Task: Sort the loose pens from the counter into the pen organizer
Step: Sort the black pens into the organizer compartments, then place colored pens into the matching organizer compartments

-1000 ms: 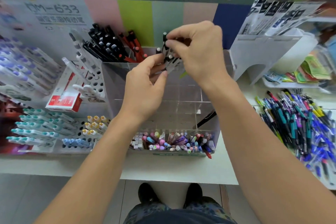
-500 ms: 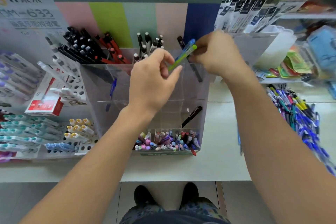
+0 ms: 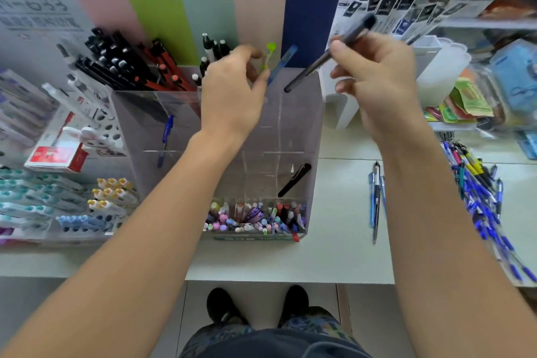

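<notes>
A clear acrylic pen organizer [image 3: 305,131] stands on the white counter [image 3: 334,256], with black and red pens in its back left cells. My left hand [image 3: 232,90] pinches a green pen [image 3: 268,57] and a blue pen [image 3: 283,62] over the top of a back cell. My right hand [image 3: 374,75] grips a dark pen [image 3: 328,58], tilted with its lower end at the organizer's rim. Loose pens [image 3: 376,197] lie on the counter to the right, and a big heap of pens [image 3: 479,192] sits further right.
A front tray of pastel pens [image 3: 255,218] sits at the organizer's base. Marker racks [image 3: 35,197] and a red-and-white box [image 3: 55,154] fill the left side. A white plastic holder [image 3: 436,67] and shelves of packets stand at the right. My shoes show below the counter edge.
The green and blue pens passed from my right hand to my left hand. My right hand now grips a dark pen, raised to the right. The camera shifted slightly left.
</notes>
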`<state>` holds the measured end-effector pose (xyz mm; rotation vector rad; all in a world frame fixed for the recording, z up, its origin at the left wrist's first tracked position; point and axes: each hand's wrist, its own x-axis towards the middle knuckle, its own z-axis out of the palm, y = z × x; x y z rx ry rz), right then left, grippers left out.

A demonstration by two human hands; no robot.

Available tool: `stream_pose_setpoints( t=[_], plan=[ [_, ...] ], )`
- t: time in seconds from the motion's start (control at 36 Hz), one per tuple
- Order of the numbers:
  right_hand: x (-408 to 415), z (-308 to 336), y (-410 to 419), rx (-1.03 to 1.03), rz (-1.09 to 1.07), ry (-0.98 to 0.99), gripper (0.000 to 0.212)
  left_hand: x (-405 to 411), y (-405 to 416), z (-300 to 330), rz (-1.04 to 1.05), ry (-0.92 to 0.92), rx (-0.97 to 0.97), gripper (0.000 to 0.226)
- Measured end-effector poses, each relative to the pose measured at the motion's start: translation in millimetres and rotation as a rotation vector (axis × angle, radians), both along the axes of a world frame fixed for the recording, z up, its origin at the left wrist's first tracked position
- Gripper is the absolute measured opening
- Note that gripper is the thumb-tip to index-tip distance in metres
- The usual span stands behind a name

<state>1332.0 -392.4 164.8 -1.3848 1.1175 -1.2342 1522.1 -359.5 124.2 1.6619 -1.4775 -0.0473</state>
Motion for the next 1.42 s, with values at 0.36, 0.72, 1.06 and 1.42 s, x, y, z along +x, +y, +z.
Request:
stream_pose_setpoints(
  t=[0.36,0.72,1.06,1.42],
  plan=[
    [-7,-125,85,-0.112,0.076,0.52,0.019,-22,87,-93,-0.076,0.128,0.089,0.012],
    [-15,-138,86,-0.32,-0.063,0.573,0.025,-34,98,-123,-0.095,0.139,0.426,0.02],
    [-107,-175,83,0.346,-0.216,0.332,0.005,-114,118,-114,-0.169,0.252,0.323,0.007],
    [-239,-197,76,0.499,-0.435,0.746,0.033,-241,33,-166,-0.26,0.276,1.218,0.046]
  ],
)
